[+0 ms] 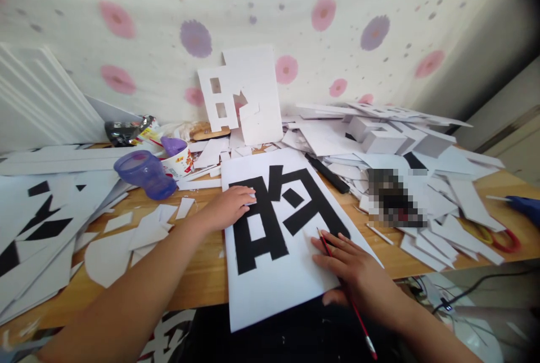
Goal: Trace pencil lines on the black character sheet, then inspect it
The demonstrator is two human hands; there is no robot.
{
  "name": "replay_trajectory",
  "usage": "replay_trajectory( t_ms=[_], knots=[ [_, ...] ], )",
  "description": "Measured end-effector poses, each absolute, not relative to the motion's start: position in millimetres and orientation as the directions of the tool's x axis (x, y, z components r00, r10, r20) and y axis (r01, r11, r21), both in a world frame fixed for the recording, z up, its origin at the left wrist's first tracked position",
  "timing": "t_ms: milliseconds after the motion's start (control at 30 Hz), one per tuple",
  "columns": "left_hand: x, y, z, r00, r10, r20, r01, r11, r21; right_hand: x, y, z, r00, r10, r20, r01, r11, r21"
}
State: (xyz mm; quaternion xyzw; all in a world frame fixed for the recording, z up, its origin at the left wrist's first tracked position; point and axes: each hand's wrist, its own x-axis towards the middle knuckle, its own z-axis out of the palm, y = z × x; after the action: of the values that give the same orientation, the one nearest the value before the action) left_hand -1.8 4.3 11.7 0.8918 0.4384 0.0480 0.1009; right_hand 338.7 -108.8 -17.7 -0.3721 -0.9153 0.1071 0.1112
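Observation:
A white board (257,295) lies slanted on the table, its near corner past the table edge. On it is a black cut-out Chinese character (273,228). My left hand (232,205) rests flat on the upper left of the character, fingers extended. My right hand (350,261) lies low over the lower right of the board with fingers loosely stretched. A red and black pencil (358,315) is held in it, its tip pointing up toward the character and its eraser end toward me. Parts of the pencil are hidden by my fingers.
White scraps (147,233) litter the wooden table (198,284). A purple cup (145,171) and a paper cup (180,163) stand at left. A black-handled cutter (327,173) lies beyond the board. Scissors (506,239) and stacked white cut letters (383,132) are at right.

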Motion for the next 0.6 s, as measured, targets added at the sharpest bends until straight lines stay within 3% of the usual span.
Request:
replay_trajectory(
  t_ms=[233, 400, 600],
  knots=[
    [-8, 16, 8, 0.644, 0.765, 0.017, 0.731, -0.621, 0.284, 336, -110, -13, -0.716, 0.689, 0.114, 0.651, 0.718, -0.248],
    [-8, 20, 9, 0.658, 0.752, 0.033, 0.710, -0.635, 0.304, 320, -123, -24, -0.736, 0.647, 0.202, 0.639, 0.761, -0.112],
    [-9, 21, -2, 0.656, 0.750, 0.085, 0.704, -0.648, 0.291, 311, -127, -20, -0.746, 0.587, 0.315, 0.590, 0.802, -0.096]
  ],
)
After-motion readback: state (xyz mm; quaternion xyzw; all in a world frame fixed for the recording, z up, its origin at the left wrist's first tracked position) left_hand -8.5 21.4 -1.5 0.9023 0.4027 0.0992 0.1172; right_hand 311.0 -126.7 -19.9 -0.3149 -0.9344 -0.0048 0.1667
